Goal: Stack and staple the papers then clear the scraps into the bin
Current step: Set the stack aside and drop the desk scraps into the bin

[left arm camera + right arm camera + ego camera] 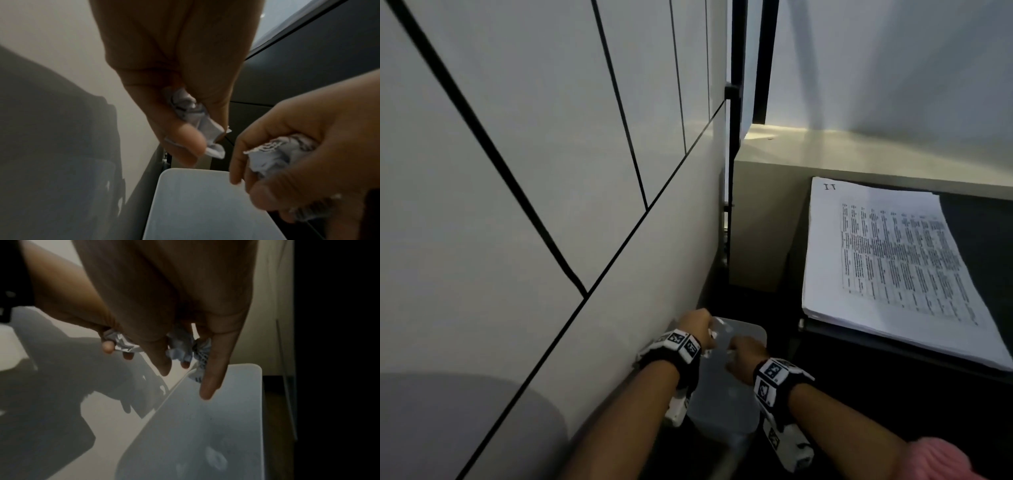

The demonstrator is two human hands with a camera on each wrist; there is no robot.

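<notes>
We're pinching crumpled paper scraps (193, 116) in our left hand (174, 68) and clutching another wad (275, 155) in our right hand (312, 146), both hovering over the white bin (726, 394). Stacked printed papers (893, 260) are lying on the dark desk (969, 219) right of the bin.

Crumpled white printed paper scraps (190, 116) are showing creased, matt surfaces and torn fibrous edges. The bin (726, 404) is looking like smooth, translucent frosted plastic. A stack of papers (893, 260) is lying flat and matt. The wall panels (517, 171) are appearing smooth with a slight sheen.
</notes>
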